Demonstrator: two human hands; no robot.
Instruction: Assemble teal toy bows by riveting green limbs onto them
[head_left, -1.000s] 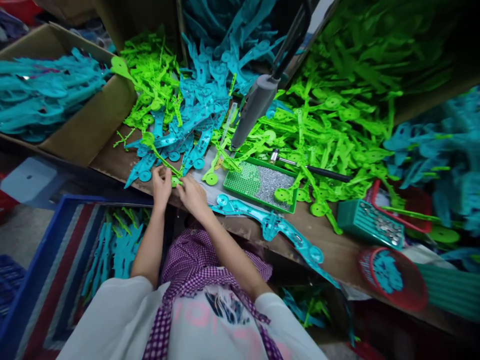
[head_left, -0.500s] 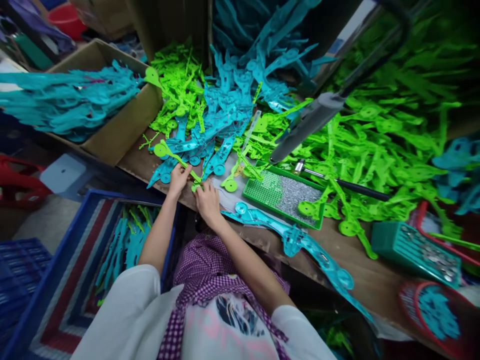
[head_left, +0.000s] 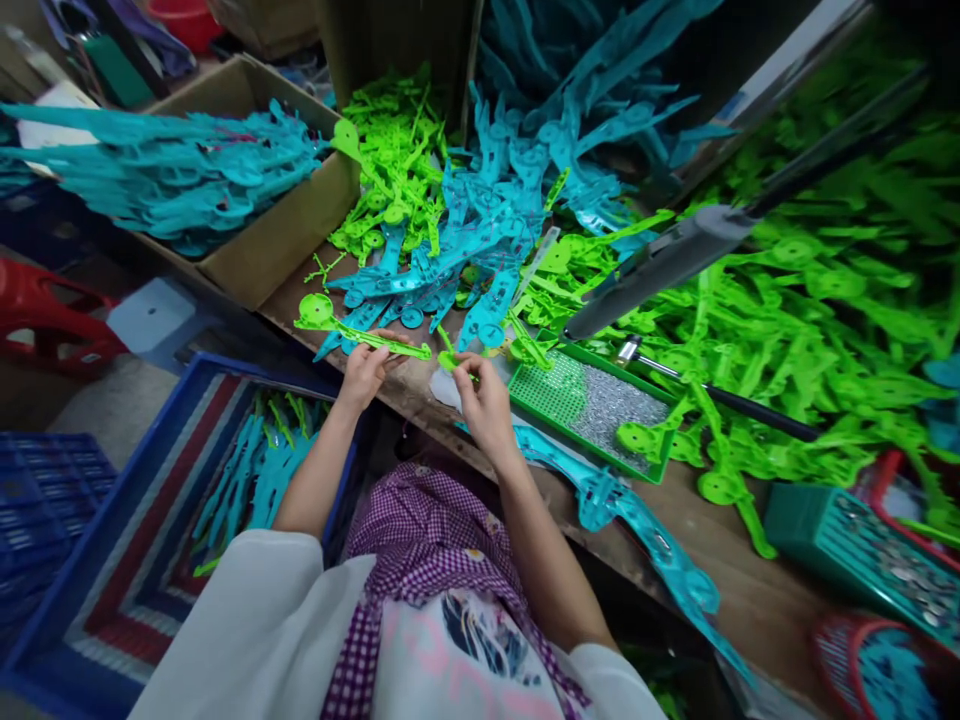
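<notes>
Closest to the camera is the person's white top and purple checked apron (head_left: 420,560), with both forearms reaching up toward 12 o'clock to the edge of the wooden bench (head_left: 750,590). The left hand (head_left: 365,368) is closed on a long lime-green plastic arm (head_left: 360,332), fingers pinched around its middle; the piece runs from a round disc end at about 10 o'clock of that hand across to a thin tip at 3 o'clock. The right hand (head_left: 484,400) sits just beside it at 3 o'clock, fingertips pinched on a small green piece (head_left: 452,362), which nearly meets the long arm's tip.

At 8 o'clock of the hands, down below the bench, a blue crate (head_left: 112,520) holds more teal parts. At 3 o'clock of the right hand lies a long teal assembled piece (head_left: 622,515), and just past it a green tray (head_left: 592,405) with tiny silvery bits. A hammer (head_left: 712,390) lies beyond the tray.

Further out, heaps of teal parts (head_left: 480,220) and green parts (head_left: 810,300) cover the bench, with a cardboard box (head_left: 277,235) at 10 o'clock.
</notes>
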